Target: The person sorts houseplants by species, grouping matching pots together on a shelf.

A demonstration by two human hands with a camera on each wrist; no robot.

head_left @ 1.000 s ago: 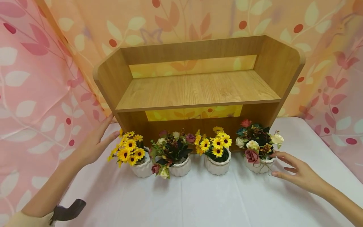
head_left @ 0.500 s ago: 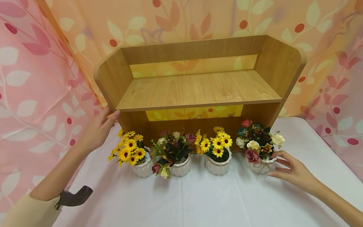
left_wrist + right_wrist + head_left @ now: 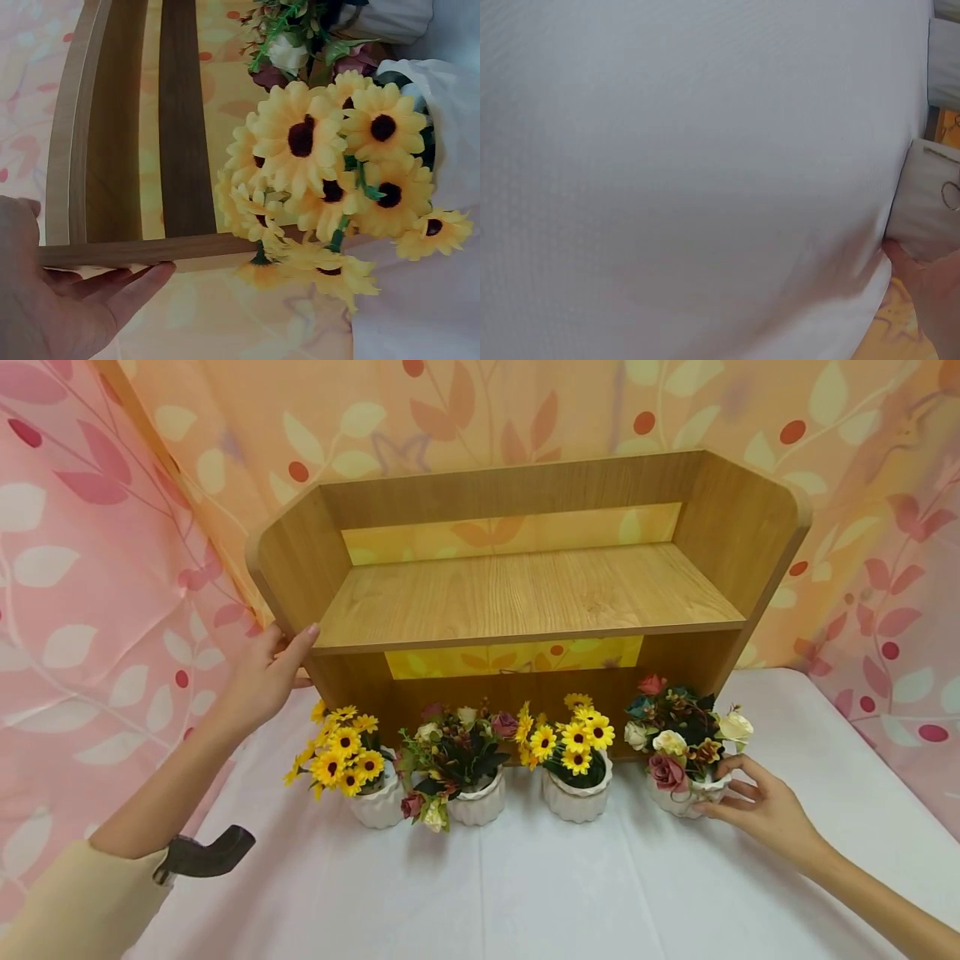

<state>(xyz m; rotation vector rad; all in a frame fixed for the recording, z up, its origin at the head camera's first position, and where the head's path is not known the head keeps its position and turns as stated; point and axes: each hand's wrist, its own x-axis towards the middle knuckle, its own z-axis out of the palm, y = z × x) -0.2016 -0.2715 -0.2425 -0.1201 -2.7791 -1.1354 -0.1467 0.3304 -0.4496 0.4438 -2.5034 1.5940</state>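
A two-tier wooden shelf stands at the back of the table. My left hand grips the front edge of its left side panel, thumb in front and fingers on the outer face, as the left wrist view shows. At the far right, my right hand holds a white flowerpot of mixed artificial roses, thumb low at the front and fingers at its right side. In the right wrist view the pot carries a twine bow, and the thumb presses near its base.
Left of the rose pot stand a sunflower pot, another rose pot and a second sunflower pot, all before the shelf on a white tablecloth. Floral curtains hang behind and at the sides.
My left hand has moved up along the side panel and now grips its edge. The right hand has shifted left and closed around the rose pot; the pots have stayed put.
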